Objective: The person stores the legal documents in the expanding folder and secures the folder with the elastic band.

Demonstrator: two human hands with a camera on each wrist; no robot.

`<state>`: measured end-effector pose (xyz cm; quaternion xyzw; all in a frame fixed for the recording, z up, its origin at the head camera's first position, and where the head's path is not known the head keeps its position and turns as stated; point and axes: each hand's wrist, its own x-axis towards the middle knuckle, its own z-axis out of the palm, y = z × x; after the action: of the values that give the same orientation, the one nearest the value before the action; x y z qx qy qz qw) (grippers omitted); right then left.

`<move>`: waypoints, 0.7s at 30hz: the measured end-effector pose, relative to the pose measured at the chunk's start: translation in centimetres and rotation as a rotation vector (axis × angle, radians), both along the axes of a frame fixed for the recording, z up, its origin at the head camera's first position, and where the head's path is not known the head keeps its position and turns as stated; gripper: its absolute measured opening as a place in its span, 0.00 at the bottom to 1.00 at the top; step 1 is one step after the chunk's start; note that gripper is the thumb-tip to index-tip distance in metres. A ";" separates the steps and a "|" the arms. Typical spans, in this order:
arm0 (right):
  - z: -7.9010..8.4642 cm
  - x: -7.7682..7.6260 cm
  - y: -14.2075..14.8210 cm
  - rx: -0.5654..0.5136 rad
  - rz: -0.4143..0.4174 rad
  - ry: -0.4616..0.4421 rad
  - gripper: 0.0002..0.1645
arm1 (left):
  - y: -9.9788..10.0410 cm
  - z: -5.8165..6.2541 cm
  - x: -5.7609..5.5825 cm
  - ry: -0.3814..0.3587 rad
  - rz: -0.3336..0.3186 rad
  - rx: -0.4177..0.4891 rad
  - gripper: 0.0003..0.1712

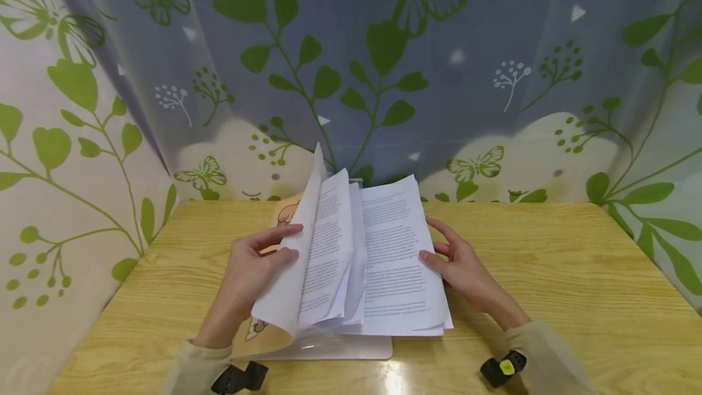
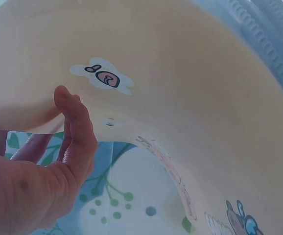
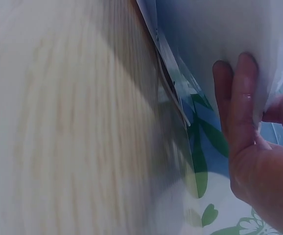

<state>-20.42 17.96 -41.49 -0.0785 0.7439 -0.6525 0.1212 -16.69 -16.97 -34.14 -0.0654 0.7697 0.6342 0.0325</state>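
A folder with an orange cartoon-printed cover point(image 1: 274, 335) stands partly opened on the table. My left hand point(image 1: 252, 270) pinches the cover's raised edge, thumb on the white inner side; the left wrist view shows fingers against its outer face point(image 2: 156, 73). Printed sheets point(image 1: 392, 255) fan out from the folder, some leaning up in the middle. At their right edge, my right hand point(image 1: 466, 270) holds a stack, thumb in front and fingers behind. Those fingers point(image 3: 244, 88) lie against the back of the paper point(image 3: 205, 29) in the right wrist view.
The wooden table point(image 1: 576, 273) extends to both sides of the folder. Behind it hangs a curtain point(image 1: 493, 29) with green leaves and butterflies. The folder's pale back cover point(image 1: 356, 349) lies flat near the front. Black wrist straps point(image 1: 499, 370) sit at both sleeves.
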 end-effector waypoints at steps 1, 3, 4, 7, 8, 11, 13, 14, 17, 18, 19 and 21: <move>0.0 0.0 -0.1 0.003 -0.002 -0.003 0.44 | 0.0 0.0 0.0 0.001 0.001 -0.001 0.23; 0.0 0.0 -0.1 0.011 -0.004 -0.008 0.43 | 0.0 0.0 0.0 0.001 0.002 0.001 0.23; 0.0 0.0 -0.2 0.016 -0.006 -0.010 0.43 | 0.0 0.0 0.0 0.001 0.003 0.002 0.23; -0.1 -0.1 -0.3 0.023 -0.017 -0.020 0.41 | 0.0 0.0 0.0 -0.001 0.003 0.004 0.23; -0.2 -0.1 -0.4 0.025 -0.018 -0.021 0.40 | 0.0 -0.1 0.0 -0.002 0.003 0.005 0.23; -0.2 -0.2 -0.5 0.030 -0.021 -0.023 0.40 | -0.1 -0.1 0.0 -0.001 0.003 0.005 0.23; -0.2 -0.1 -0.5 0.028 -0.017 -0.024 0.39 | -0.1 -0.1 0.0 0.000 0.002 0.006 0.23; -0.2 -0.1 -0.6 0.026 -0.014 -0.023 0.39 | -0.1 -0.1 0.0 0.002 0.002 0.006 0.23; -0.2 -0.1 -0.8 0.008 -0.006 -0.025 0.39 | -0.1 0.0 0.0 0.005 -0.001 0.005 0.23; -0.2 -0.1 -0.8 0.001 -0.005 -0.026 0.39 | -0.1 0.0 0.0 0.005 -0.002 0.006 0.23; -0.2 -0.1 -0.9 -0.004 -0.003 -0.024 0.39 | -0.1 0.0 0.0 0.005 -0.003 0.006 0.23; -0.1 -0.1 -1.1 -0.008 -0.001 -0.020 0.38 | -0.1 0.0 0.0 0.004 -0.003 0.003 0.23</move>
<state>-20.51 16.87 -41.62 -0.0721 0.7400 -0.6564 0.1280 -16.70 -17.05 -34.14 -0.0628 0.7688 0.6356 0.0320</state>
